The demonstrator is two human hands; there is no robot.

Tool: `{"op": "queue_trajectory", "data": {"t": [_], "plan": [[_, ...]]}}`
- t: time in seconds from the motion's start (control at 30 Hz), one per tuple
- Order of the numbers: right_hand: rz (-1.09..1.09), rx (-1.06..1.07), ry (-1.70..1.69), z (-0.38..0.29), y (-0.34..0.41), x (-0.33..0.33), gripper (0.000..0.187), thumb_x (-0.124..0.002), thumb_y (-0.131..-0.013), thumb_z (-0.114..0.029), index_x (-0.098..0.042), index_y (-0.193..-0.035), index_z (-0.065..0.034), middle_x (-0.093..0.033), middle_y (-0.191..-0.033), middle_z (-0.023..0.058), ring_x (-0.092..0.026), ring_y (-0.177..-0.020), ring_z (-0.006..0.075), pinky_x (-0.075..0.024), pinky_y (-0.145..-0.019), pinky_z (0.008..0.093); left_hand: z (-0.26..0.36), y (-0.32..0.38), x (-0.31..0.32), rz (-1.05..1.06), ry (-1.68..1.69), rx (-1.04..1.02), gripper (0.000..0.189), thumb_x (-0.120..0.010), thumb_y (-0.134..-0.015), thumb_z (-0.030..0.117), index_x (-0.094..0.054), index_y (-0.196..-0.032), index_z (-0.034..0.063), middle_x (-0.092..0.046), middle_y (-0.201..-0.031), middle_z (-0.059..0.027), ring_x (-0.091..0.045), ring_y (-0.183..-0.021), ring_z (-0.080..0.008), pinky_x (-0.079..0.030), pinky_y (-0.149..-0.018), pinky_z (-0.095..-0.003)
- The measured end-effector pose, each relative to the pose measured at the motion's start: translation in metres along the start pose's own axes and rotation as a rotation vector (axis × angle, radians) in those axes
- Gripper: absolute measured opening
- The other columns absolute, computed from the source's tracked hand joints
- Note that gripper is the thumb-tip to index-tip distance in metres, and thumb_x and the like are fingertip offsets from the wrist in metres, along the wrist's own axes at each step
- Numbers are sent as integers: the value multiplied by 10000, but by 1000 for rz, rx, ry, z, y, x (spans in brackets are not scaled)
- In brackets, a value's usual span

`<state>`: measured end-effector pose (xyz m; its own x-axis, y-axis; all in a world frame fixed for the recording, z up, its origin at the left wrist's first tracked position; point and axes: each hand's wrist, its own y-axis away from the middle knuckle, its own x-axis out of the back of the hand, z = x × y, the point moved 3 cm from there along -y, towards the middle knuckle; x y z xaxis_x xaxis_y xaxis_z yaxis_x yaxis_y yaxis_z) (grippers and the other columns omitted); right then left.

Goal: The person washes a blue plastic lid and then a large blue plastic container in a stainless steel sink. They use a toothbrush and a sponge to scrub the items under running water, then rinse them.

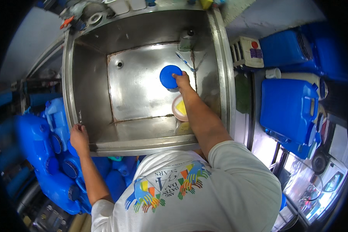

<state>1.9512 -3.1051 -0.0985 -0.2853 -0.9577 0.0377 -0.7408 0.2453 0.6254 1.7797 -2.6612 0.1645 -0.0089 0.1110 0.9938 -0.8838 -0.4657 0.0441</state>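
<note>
My right hand (183, 79) grips a round blue plastic lid (168, 76) by its right edge, thumb on top. The lid is over the floor of a deep stainless-steel sink (139, 87). Below it, partly hidden by my forearm, a pink-rimmed dish (175, 111) holds a yellow sponge (180, 108). A blue-and-white toothbrush (185, 61) lies above and right of the lid. My left hand (79, 137) is at the sink's front left corner, fingers curled over the rim; whether it grips the rim is unclear.
A bottle with a dark cap (186, 40) stands in the sink's far right corner. A drain hole (119, 64) is at far left. Blue jerrycans (55, 174) crowd the left side; another large one (288, 108) stands at right. White tubs (117, 6) sit behind the sink.
</note>
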Motion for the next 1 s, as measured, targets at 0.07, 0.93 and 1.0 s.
{"op": "queue_trajectory", "data": {"t": [0.07, 0.93, 1.0], "plan": [[50, -43, 49, 4, 1, 1, 425, -770, -808, -120, -583, -1168, 10, -688, -1058, 182, -683, -913, 283, -562, -783, 395, 72, -1, -7, -83, 521, -14, 114, -669, -897, 111, -681, -966, 21, -651, -772, -32, -620, -739, -133, -504, -682, -293], [41, -35, 60, 12, 4, 8, 304, -730, -848, -145, -652, -1114, -20, -708, -1018, 116, -669, -930, 223, -525, -839, 362, 527, -218, 23, 410, 1032, -630, 786, -758, -799, 474, -490, -1330, -40, -518, -1333, -309, -527, -1222, -413, -411, -1031, -445], [-12, -81, -45, 13, 2, 4, 349, -717, -859, -126, -626, -1174, -8, -700, -1054, 130, -665, -955, 232, -523, -856, 364, 528, -248, 20, 252, 1083, -614, 787, -754, -802, 476, -486, -1336, -37, -516, -1337, -306, -525, -1225, -410, -410, -1033, -444]]}}
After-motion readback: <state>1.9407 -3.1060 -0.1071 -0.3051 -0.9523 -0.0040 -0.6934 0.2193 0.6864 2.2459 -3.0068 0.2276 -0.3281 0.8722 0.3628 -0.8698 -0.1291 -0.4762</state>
